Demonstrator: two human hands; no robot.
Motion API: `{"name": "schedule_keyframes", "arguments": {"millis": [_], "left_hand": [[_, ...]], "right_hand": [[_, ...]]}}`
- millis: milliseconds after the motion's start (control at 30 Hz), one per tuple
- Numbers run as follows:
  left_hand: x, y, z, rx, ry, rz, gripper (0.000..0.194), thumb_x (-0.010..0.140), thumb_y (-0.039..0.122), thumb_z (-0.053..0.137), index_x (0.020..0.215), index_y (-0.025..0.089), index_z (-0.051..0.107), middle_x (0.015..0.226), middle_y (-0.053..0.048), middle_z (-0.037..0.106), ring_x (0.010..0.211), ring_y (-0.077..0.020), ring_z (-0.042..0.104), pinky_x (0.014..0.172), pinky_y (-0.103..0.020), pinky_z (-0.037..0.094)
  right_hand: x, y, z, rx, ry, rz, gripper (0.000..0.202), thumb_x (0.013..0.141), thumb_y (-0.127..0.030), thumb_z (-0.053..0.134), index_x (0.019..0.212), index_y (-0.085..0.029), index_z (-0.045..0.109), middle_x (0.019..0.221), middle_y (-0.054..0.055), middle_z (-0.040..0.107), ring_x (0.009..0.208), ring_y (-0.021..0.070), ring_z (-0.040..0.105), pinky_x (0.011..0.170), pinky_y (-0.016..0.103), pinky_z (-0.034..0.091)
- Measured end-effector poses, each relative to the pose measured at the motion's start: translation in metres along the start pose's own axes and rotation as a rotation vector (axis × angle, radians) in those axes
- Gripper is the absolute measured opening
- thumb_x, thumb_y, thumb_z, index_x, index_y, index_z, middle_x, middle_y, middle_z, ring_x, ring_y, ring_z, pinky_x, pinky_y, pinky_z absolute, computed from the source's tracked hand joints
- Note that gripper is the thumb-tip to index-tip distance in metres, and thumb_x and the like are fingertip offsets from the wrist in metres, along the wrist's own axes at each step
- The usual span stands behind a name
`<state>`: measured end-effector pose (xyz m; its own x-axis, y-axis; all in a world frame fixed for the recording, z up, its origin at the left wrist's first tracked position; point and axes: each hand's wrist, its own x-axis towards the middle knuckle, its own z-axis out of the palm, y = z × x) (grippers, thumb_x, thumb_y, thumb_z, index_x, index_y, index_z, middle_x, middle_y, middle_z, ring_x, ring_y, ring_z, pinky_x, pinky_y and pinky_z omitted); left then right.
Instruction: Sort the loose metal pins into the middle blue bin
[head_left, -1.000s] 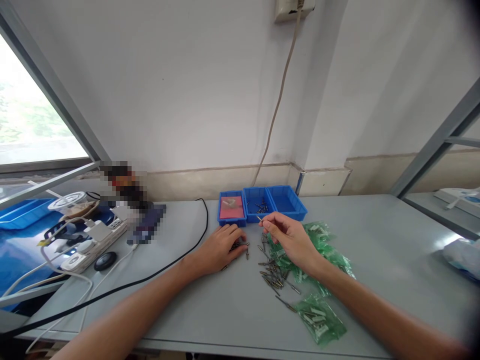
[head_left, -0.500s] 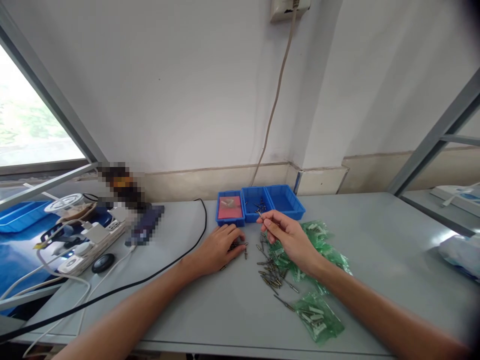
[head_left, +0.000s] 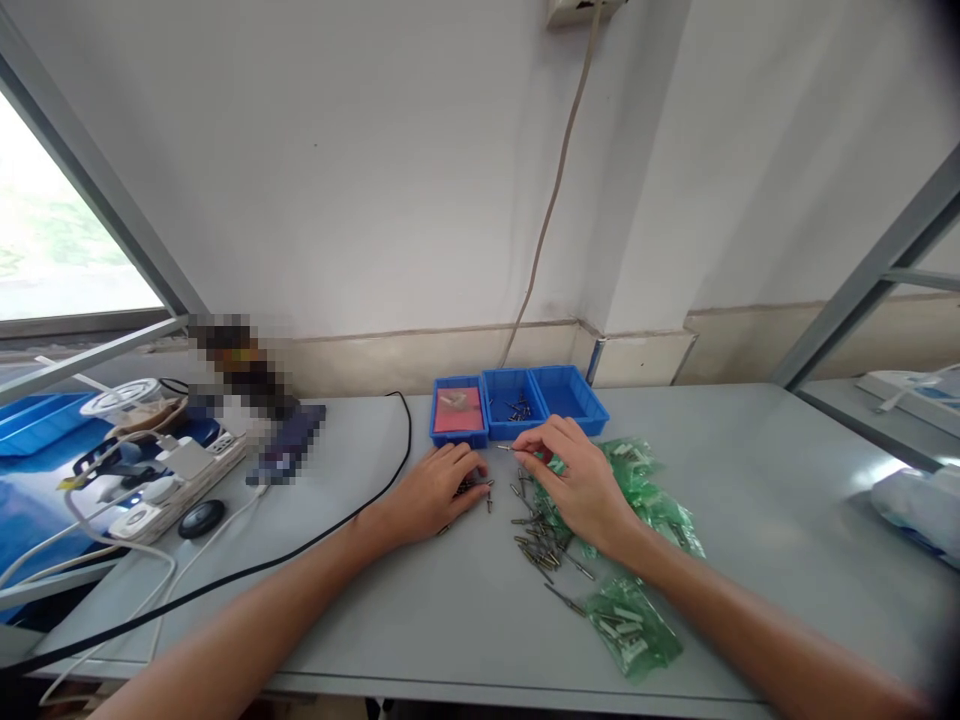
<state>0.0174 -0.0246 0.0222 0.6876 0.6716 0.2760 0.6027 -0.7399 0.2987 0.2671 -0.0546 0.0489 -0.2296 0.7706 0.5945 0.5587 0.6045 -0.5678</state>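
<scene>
My right hand (head_left: 574, 478) pinches a slim metal pin (head_left: 505, 447) between thumb and fingertips, just in front of the blue bins. Resting on the table, my left hand (head_left: 442, 490) has its fingers curled around several small metal pins (head_left: 466, 486), mostly hidden by the fingers. One more pin (head_left: 490, 503) lies beside the left thumb. A loose pile of metal pins (head_left: 536, 548) is spread between my hands. Green plastic bags (head_left: 634, 628) with metal and white pieces lie below and around my right forearm.
Behind my hands stand a blue bin with a pink sheet (head_left: 457, 424), a blue bin holding some pins (head_left: 513, 430) and another blue bin (head_left: 568, 390). A black cable (head_left: 300, 555) crosses the table at left, near a power strip (head_left: 180, 485) and a black mouse (head_left: 201, 519).
My right hand has moved slightly down from the bin's front edge, and the pin in it now points left. The left hand stays in place. The view has shifted slightly.
</scene>
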Motion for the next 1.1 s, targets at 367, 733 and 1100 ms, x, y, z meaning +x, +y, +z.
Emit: {"name": "schedule_keyframes", "arguments": {"millis": [367, 733, 1100], "left_hand": [[-0.0002, -0.0009, 0.0007, 0.0, 0.008, 0.006, 0.018, 0.108, 0.038, 0.056, 0.115, 0.022, 0.061, 0.105, -0.005, 0.063, 0.095, -0.0223, 0.058, 0.086, -0.034, 0.046], [0.0002, -0.0001, -0.0007, 0.003, 0.002, 0.004, 0.017, 0.108, 0.037, 0.056, 0.114, 0.022, 0.061, 0.104, -0.005, 0.064, 0.095, -0.0224, 0.058, 0.085, -0.034, 0.046], [0.0002, -0.0002, -0.0015, 0.003, 0.0, 0.004, 0.017, 0.108, 0.038, 0.056, 0.114, 0.023, 0.061, 0.103, -0.005, 0.063, 0.094, -0.0221, 0.058, 0.085, -0.034, 0.046]], "right_hand": [[0.0038, 0.0017, 0.0011, 0.526, -0.163, 0.4, 0.025, 0.103, -0.045, 0.058, 0.101, -0.023, 0.07, 0.09, 0.002, 0.065, 0.071, 0.0163, 0.056, 0.064, 0.031, 0.047], [0.004, -0.001, 0.0011, 0.817, -0.252, 0.559, 0.031, 0.1, -0.051, 0.065, 0.102, -0.02, 0.069, 0.088, 0.002, 0.064, 0.067, 0.0127, 0.051, 0.062, 0.028, 0.043], [0.0016, 0.0038, 0.0033, 0.445, -0.12, 0.347, 0.015, 0.103, -0.04, 0.06, 0.102, -0.026, 0.066, 0.082, -0.001, 0.062, 0.071, 0.0179, 0.059, 0.068, 0.032, 0.049]]}}
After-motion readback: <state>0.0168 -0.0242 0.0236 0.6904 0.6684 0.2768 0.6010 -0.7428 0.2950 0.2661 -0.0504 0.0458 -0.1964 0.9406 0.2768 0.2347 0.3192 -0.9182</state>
